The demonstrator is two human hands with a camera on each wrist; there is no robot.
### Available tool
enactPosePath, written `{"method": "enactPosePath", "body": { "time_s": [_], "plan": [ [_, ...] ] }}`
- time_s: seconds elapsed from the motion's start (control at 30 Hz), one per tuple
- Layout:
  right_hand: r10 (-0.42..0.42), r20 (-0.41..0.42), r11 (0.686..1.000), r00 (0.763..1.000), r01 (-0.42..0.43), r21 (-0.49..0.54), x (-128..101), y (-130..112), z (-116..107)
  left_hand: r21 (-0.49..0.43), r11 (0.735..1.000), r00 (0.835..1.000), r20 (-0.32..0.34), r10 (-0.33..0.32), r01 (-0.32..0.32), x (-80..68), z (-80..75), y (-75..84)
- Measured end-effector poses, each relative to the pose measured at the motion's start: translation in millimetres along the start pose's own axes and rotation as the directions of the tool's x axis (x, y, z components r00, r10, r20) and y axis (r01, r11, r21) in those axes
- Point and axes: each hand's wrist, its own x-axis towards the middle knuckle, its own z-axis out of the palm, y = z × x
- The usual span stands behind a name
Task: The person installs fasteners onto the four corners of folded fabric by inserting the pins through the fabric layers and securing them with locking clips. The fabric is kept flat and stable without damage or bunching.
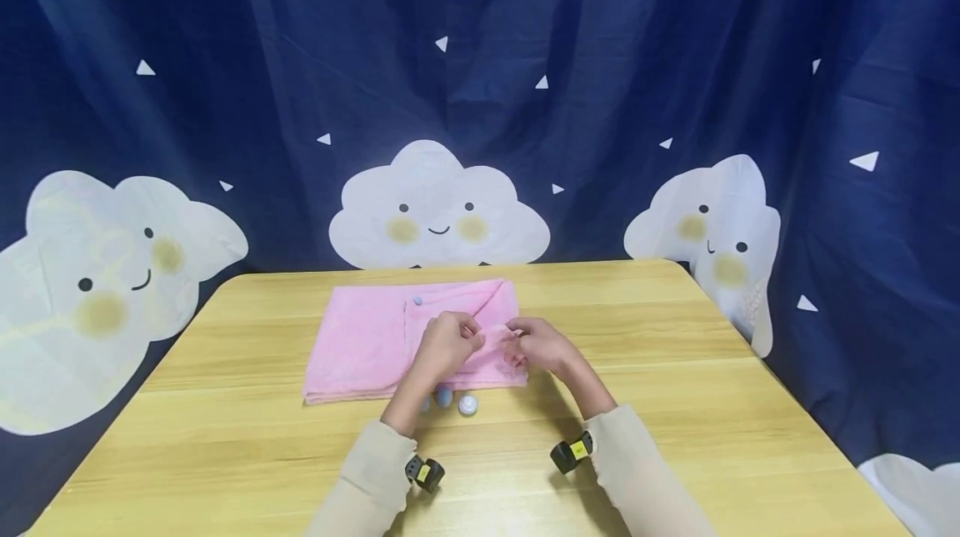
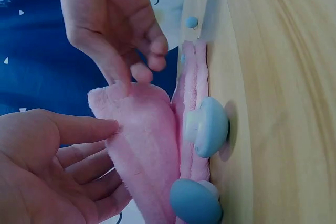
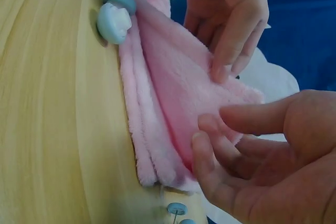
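Observation:
A folded pink plush blanket point(image 1: 360, 341) lies across the table, its right part lifted into a flap point(image 2: 144, 135). My left hand point(image 1: 450, 343) pinches the flap's edge, thumb on the near face and fingers behind. At the raised corner, my right hand point(image 1: 547, 345) holds the cloth by the thumb, the other fingers loosely curled; part of that grip is hidden. Along the blanket's front edge stand several blue mushroom-shaped pins, including a pale one point(image 1: 468, 404) and a darker one point(image 2: 195, 202). Another small pin point(image 1: 417, 300) sits on the folded cloth.
The blanket rests on a wooden table point(image 1: 720, 437). Two more blue pins, one point(image 3: 177, 209) with a thin needle, show beyond the blanket's end in the right wrist view. A dark blue curtain point(image 1: 480, 103) with white clouds hangs behind the table and along its sides.

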Motion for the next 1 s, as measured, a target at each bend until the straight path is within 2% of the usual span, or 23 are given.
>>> {"method": "enactPosePath", "body": {
  "time_s": [0.1, 0.2, 0.43, 0.87, 1.0],
  "plan": [
    [-0.005, -0.076, 1.0, 0.997, 0.003, -0.025, -0.2, -0.5, 1.0, -0.006, 1.0, 1.0, 0.024, -0.008, 0.008, -1.0, -1.6, 2.5],
    [0.002, -0.121, 1.0, 0.993, -0.002, -0.002, -0.3, -1.5, 2.0, -0.025, 1.0, 0.999, 0.048, -0.008, 0.009, -2.1, -2.6, 4.6],
    [0.014, -0.139, 0.999, 0.99, -0.008, 0.037, 0.6, -2.0, 3.9, -0.066, 0.998, 1.0, 0.007, 0.006, -0.006, -0.4, 0.8, 2.0],
    [0.012, -0.114, 1.0, 0.993, -0.012, -0.003, -3.2, -4.6, -0.3, -0.084, 0.995, 0.998, -0.052, 0.041, -0.045, 0.7, 2.9, -1.5],
    [0.006, -0.143, 1.0, 0.99, -0.005, 0.005, -6.1, -9.0, -7.9, -0.088, 0.995, 0.998, -0.061, 0.03, -0.036, 0.8, 1.3, -0.7]
  ]
}}
